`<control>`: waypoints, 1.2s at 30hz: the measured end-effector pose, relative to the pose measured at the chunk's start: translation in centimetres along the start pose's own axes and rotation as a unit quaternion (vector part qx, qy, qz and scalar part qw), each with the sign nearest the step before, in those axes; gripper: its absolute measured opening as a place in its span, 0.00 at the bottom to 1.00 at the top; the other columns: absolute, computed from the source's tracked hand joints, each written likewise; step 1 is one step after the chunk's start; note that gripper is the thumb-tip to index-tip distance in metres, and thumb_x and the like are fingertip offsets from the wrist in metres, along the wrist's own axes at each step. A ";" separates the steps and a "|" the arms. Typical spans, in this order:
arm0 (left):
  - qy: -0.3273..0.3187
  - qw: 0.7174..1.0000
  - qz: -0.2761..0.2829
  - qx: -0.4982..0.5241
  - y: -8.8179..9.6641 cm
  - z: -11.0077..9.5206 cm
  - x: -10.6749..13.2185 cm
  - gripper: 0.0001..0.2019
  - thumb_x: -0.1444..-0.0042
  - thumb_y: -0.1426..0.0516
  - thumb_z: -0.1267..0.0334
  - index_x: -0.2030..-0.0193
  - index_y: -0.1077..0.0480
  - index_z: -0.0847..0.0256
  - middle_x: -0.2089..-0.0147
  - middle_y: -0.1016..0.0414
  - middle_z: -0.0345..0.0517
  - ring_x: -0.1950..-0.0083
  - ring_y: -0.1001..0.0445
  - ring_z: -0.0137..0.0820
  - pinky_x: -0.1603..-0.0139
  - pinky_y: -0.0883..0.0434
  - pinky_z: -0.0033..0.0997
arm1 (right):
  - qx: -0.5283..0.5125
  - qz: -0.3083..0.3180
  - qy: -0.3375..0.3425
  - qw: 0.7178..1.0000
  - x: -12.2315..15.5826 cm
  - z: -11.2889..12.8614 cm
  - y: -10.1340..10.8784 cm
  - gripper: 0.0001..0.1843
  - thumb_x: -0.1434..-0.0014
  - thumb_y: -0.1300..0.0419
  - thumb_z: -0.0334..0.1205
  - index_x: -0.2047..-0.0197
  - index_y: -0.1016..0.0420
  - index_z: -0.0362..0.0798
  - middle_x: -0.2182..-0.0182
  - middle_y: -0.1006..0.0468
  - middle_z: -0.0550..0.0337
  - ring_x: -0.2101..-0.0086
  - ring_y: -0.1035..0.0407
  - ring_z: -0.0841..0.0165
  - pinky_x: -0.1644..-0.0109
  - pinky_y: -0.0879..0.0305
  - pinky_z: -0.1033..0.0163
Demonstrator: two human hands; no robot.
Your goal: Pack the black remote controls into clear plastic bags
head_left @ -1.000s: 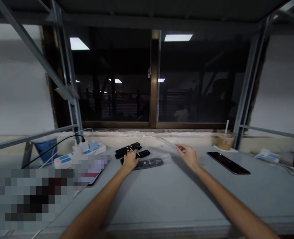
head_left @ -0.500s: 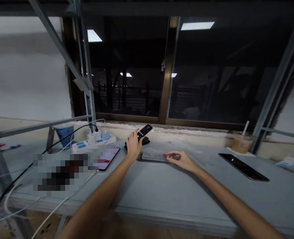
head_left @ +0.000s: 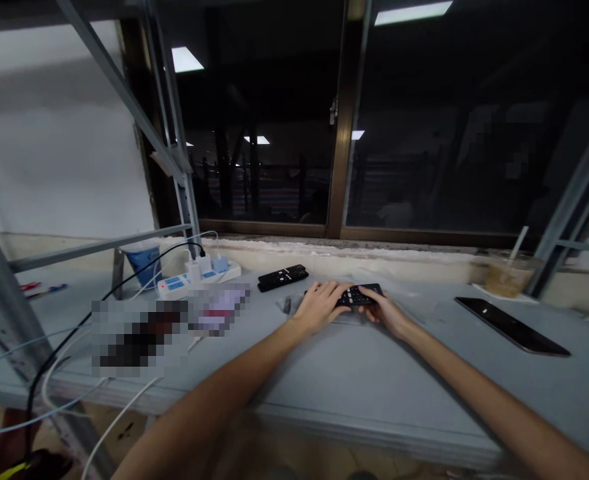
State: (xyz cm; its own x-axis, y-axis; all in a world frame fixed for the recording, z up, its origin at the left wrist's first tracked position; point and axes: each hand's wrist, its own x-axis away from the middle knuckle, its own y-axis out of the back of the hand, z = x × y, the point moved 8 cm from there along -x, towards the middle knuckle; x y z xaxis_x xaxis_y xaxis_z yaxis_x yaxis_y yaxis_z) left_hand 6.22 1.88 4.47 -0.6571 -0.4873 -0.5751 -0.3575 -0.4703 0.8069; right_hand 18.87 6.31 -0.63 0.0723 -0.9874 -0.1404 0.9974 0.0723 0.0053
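Observation:
A black remote control [head_left: 358, 295] with rows of buttons is held between my two hands just above the table. My right hand [head_left: 389, 313] grips its right end, thumb on top and fingers underneath. Across the left end lie the fingers of my left hand [head_left: 322, 307], closed on it and covering that part. Below and around my hands is crumpled clear plastic [head_left: 347, 320], partly hidden by them. Farther back on the left, more black remote controls [head_left: 283, 277] lie close together, overlapping.
A white power strip [head_left: 199, 279] with plugs and cables stands back left, beside a blue cup [head_left: 143, 263]. In front of it lies a blurred phone [head_left: 220, 310]. To the right are a dark phone [head_left: 512, 327] and a drink cup with a straw [head_left: 507, 277].
My left hand has brought the remote control right and down from the back of the table to my right hand. My right hand has let go of the plastic and now grips the remote.

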 end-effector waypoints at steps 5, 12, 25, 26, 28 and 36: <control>0.034 0.999 -0.016 0.024 0.2 0.7 0.0 0.24 0.43 0.53 0.48 0.44 0.44 0.59 0.49 0.34 0.50 0.48 0.37 0.38 0.49 0.42 0.37 | -0.051 -0.021 -0.055 0.997 -0.3 -1.2 0.1 0.15 0.49 0.45 0.51 0.74 0.35 0.46 0.84 0.29 0.61 0.88 0.46 0.77 0.86 0.54 0.71; -0.026 0.996 0.039 0.073 -0.6 -0.4 0.2 0.25 0.47 0.49 0.44 0.47 0.38 0.57 0.51 0.35 0.50 0.49 0.37 0.39 0.48 0.41 0.39 | -0.161 -0.131 -0.051 0.977 -0.5 -0.9 2.6 0.12 0.46 0.48 0.49 0.69 0.34 0.49 0.75 0.25 0.60 0.85 0.43 0.76 0.86 0.46 0.70; 0.012 0.989 0.133 0.057 -4.2 3.1 0.5 0.19 0.38 0.56 0.60 0.41 0.41 0.54 0.46 0.32 0.48 0.47 0.34 0.35 0.50 0.41 0.34 | -0.148 -0.158 0.038 0.976 -0.2 0.7 3.8 0.24 0.55 0.36 0.47 0.53 0.32 0.54 0.70 0.21 0.63 0.83 0.39 0.78 0.85 0.45 0.75; 0.007 0.989 0.135 0.058 -4.2 3.1 0.5 0.19 0.38 0.56 0.60 0.41 0.41 0.54 0.47 0.32 0.47 0.47 0.34 0.34 0.50 0.41 0.34 | -0.144 -0.160 0.035 0.976 -0.2 0.5 4.0 0.23 0.56 0.36 0.47 0.55 0.31 0.53 0.68 0.21 0.62 0.83 0.39 0.78 0.85 0.45 0.74; 0.000 0.990 0.127 0.057 -4.0 3.3 0.6 0.19 0.37 0.58 0.60 0.42 0.40 0.55 0.48 0.31 0.45 0.47 0.34 0.34 0.50 0.42 0.32 | -0.130 -0.166 0.031 0.977 -0.3 0.3 4.3 0.22 0.57 0.35 0.49 0.58 0.29 0.51 0.66 0.22 0.59 0.82 0.38 0.78 0.85 0.44 0.74; 0.031 0.998 0.025 -0.043 -0.9 5.3 0.4 0.18 0.36 0.62 0.64 0.44 0.40 0.61 0.51 0.29 0.48 0.50 0.34 0.33 0.49 0.43 0.34 | -0.068 -0.211 0.068 0.973 0.0 1.0 5.6 0.31 0.60 0.34 0.51 0.52 0.31 0.51 0.65 0.22 0.58 0.81 0.36 0.77 0.85 0.43 0.74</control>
State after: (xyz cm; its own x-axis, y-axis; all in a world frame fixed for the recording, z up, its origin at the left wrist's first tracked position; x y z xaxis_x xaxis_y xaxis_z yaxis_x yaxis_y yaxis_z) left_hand 2.79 6.04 4.20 -0.6296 -0.5546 -0.5440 -0.2658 -0.5042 0.8216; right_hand 24.48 6.54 0.39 -0.3538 -0.9064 -0.2308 0.9276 -0.3084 -0.2109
